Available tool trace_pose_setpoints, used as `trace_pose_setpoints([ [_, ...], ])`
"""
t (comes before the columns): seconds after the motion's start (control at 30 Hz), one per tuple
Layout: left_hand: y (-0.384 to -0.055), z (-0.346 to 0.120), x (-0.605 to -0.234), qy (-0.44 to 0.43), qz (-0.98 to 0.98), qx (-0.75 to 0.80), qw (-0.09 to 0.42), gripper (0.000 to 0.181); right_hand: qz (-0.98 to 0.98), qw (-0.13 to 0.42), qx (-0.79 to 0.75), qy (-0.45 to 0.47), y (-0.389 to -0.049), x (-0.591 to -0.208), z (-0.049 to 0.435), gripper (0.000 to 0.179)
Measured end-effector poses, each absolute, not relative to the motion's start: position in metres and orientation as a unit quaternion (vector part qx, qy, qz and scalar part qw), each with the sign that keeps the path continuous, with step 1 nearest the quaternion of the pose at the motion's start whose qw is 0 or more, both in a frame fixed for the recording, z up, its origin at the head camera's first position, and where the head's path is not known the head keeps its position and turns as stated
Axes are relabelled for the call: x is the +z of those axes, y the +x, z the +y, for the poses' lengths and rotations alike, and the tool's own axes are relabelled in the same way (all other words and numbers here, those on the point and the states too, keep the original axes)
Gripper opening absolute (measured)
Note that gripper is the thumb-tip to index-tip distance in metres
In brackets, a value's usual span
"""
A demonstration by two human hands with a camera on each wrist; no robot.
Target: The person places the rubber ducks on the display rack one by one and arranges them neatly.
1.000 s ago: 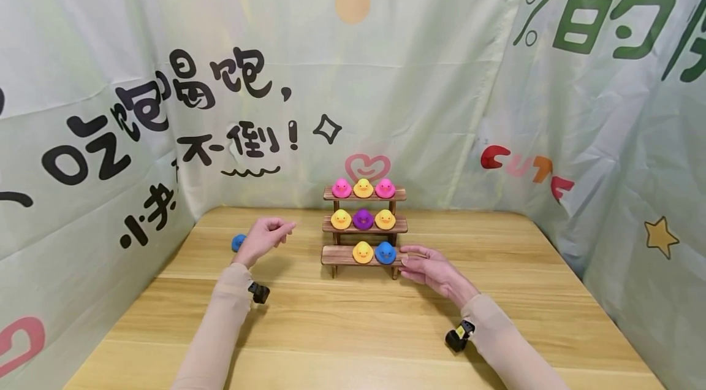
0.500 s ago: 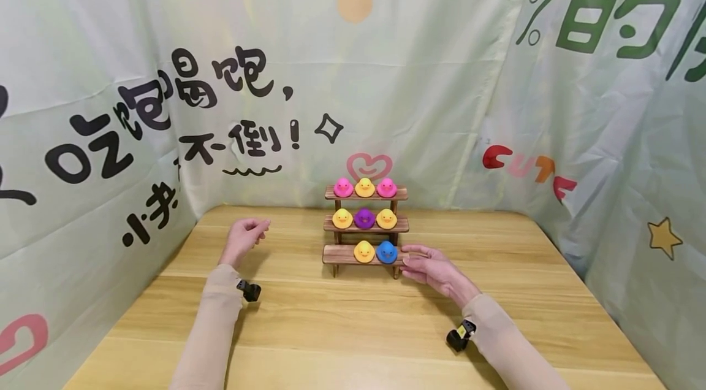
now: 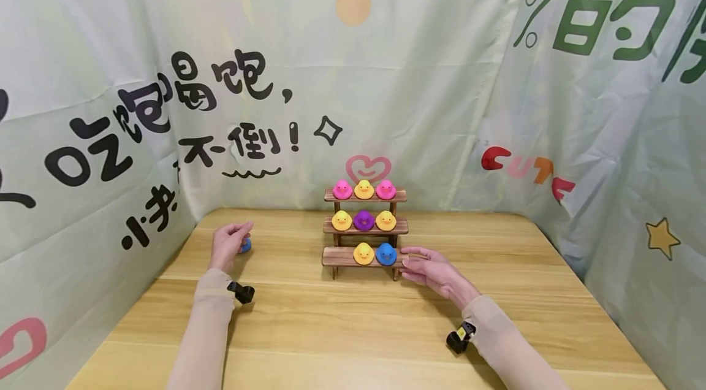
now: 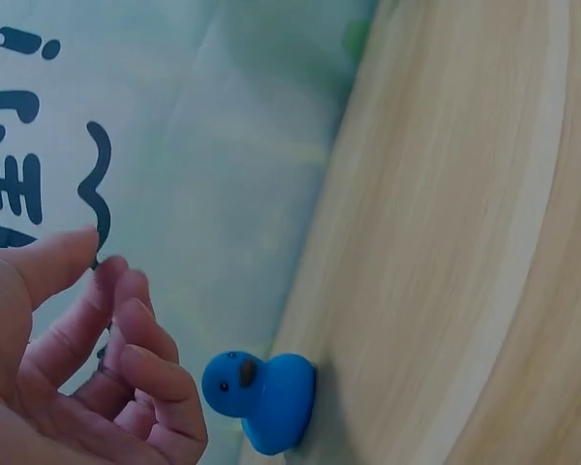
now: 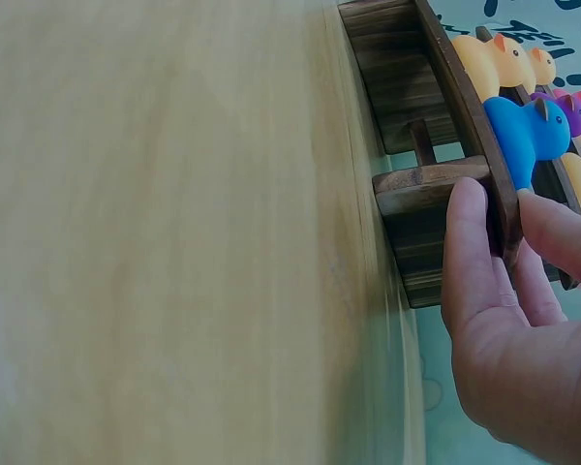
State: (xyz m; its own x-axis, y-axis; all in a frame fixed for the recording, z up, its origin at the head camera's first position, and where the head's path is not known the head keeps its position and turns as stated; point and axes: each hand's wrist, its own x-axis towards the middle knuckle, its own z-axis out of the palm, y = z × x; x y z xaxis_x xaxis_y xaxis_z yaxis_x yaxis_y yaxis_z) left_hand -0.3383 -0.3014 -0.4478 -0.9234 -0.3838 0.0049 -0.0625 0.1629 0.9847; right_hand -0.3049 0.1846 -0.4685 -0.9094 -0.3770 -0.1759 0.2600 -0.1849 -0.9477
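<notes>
My left hand (image 3: 226,248) is at the table's left side, fingers loosely bent and holding nothing. Just right of it, partly hidden behind the fingers, a blue rubber duck (image 3: 246,246) sits on the table. The left wrist view shows this duck (image 4: 279,397) apart from the fingertips. My right hand (image 3: 438,270) grips the right end of the lowest step of a three-tier wooden display shelf (image 3: 336,256). A blue duck (image 3: 386,254) stands on that step beside the fingers, with a yellow duck (image 3: 363,253) to its left. Bare wood shows at the step's left end.
Pink and yellow ducks line the top tier (image 3: 364,198). On the middle tier, a purple duck (image 3: 364,220) stands between two yellow ones. The wooden table (image 3: 342,328) spreads around the shelf, with a printed cloth backdrop (image 3: 419,102) behind and at both sides.
My left hand has moved left across the table to the loose blue duck, which now shows on the hand's right side. The right hand keeps its hold on the shelf.
</notes>
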Motion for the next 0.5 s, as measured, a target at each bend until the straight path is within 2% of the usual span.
trace_pose_setpoints([
  [0.23,-0.337,-0.310,-0.453,0.160,-0.770,-0.600,0.148,0.042,0.607,0.208,-0.765,-0.050,-0.304,-0.469,0.184,0.053],
  [0.5,-0.338,-0.316,-0.463,0.163,-0.779,-0.591,0.134,0.044,0.605,0.213,-0.765,-0.054,-0.304,-0.468,0.186,0.055],
])
